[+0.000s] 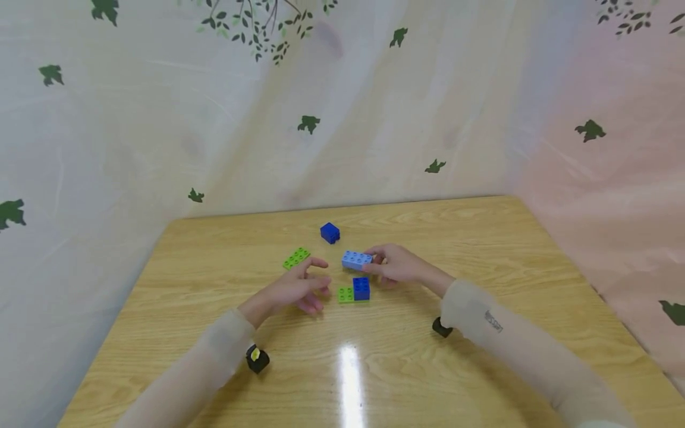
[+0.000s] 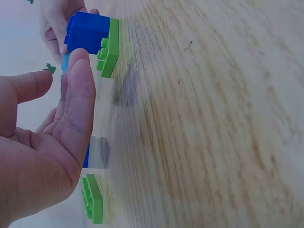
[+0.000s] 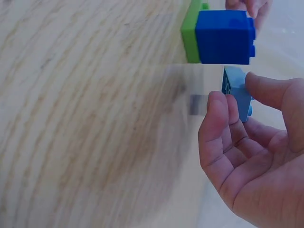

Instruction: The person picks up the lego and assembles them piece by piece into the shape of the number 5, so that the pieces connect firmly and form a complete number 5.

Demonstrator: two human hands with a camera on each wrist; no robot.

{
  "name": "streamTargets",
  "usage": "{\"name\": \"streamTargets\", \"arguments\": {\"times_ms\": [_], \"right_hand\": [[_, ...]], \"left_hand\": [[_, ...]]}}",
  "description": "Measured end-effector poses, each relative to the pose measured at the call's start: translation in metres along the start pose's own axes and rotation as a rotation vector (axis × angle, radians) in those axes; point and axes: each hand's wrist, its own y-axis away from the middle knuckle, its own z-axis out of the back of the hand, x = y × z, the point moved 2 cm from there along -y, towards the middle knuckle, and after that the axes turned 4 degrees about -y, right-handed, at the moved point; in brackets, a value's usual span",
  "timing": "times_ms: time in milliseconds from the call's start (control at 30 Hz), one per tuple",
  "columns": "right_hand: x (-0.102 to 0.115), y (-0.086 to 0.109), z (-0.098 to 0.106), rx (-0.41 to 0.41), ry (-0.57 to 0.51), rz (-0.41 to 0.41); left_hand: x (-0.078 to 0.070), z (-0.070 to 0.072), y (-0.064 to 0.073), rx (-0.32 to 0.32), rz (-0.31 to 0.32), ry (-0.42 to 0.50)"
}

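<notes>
I count two dark-blue bricks (image 1: pixel 330 232), two lime-green plates (image 1: pixel 297 258), one light-blue brick (image 1: pixel 354 260), pinched by right hand (image 1: pixel 398 264). Left hand (image 1: pixel 293 290) loosely wide.

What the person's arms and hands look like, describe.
The left sleeve and right sleeve are long, pale beige. Small dark lettering marks the right one near the cuff. A small black block with a yellow patch shows by the left cuff, another black block by the right. Neither left hand nor right hand is gloved.
</notes>
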Motion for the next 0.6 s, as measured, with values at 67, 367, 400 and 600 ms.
{"name": "streamTargets", "arguments": {"times_ms": [67,367,400,600], "right_hand": [[0.004,0.003,0.002,0.006,-0.008,0.016],[0.020,0.015,0.004,0.069,-0.067,0.136],[0.021,0.017,0.004,0.073,-0.070,0.142],[0.024,0.026,0.002,0.110,-0.071,0.190]], "left_hand": [[-0.001,0.000,0.001,-0.015,-0.007,0.014],[-0.005,-0.007,0.002,-0.042,-0.085,0.012],[-0.006,-0.008,0.002,-0.037,-0.095,0.010],[-0.008,-0.015,0.002,-0.020,-0.121,0.025]]}}
